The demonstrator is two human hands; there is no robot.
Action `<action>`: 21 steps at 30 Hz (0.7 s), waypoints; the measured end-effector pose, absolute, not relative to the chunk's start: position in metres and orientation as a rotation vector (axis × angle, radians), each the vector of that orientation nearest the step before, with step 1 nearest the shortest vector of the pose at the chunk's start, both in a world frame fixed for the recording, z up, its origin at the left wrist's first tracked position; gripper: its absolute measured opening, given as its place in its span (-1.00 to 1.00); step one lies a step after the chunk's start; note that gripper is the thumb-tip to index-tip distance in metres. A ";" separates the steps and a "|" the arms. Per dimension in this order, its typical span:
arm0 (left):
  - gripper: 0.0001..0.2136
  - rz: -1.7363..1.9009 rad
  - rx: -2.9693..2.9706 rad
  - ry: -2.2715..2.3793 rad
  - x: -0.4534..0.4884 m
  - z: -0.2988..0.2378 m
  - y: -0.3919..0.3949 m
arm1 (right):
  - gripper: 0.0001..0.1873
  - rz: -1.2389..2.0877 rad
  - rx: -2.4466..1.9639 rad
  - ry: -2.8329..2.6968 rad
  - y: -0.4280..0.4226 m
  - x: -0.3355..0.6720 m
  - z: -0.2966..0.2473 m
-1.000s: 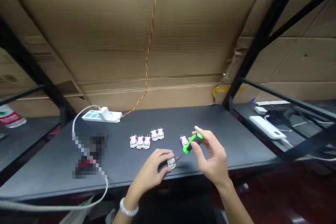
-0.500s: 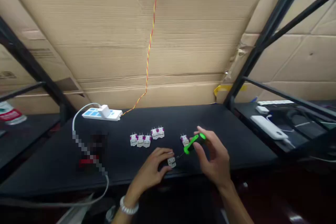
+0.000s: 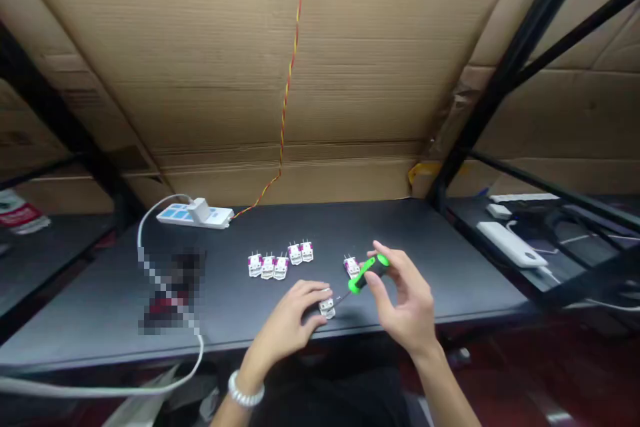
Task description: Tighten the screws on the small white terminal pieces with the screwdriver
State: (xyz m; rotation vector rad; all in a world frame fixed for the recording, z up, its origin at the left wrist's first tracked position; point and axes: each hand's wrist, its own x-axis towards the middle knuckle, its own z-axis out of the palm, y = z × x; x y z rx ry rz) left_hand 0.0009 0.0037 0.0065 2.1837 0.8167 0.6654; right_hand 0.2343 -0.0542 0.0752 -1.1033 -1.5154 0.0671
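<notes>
Between the thumb and fingers of my left hand [image 3: 295,315], a small white plug-like part [image 3: 327,307] is held down on the black table. My right hand [image 3: 407,297] grips a screwdriver [image 3: 369,273] by its green and black handle. Its thin shaft slants down to the left, with the tip at the held part; whether it sits in a screw cannot be made out. Just behind the handle lies another white and purple plug part [image 3: 351,266], partly covered by it. Several similar plug parts [image 3: 267,267] with metal pins lie in a group farther left.
A white power strip [image 3: 213,217] with a charger plugged in lies at the back left. Its white cable [image 3: 195,360] loops over the table's left side. A blurred dark and red object [image 3: 167,307] is near that cable. Black metal posts [image 3: 467,140] and cardboard walls [image 3: 350,80] enclose the table.
The screwdriver handle has shifted slightly left and lower its shaft now shows against the part. My left hand stays in place. The picture's brightness has changed, with the cardboard darker.
</notes>
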 end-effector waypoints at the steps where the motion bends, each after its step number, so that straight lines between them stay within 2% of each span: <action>1: -0.62 0.665 2.184 0.818 0.001 0.006 0.004 | -0.48 0.065 -1.106 -1.519 -0.054 0.234 0.075; 21: -0.62 0.669 2.212 0.814 0.001 0.008 0.002 | -0.45 0.014 -1.089 -1.556 -0.057 0.232 0.075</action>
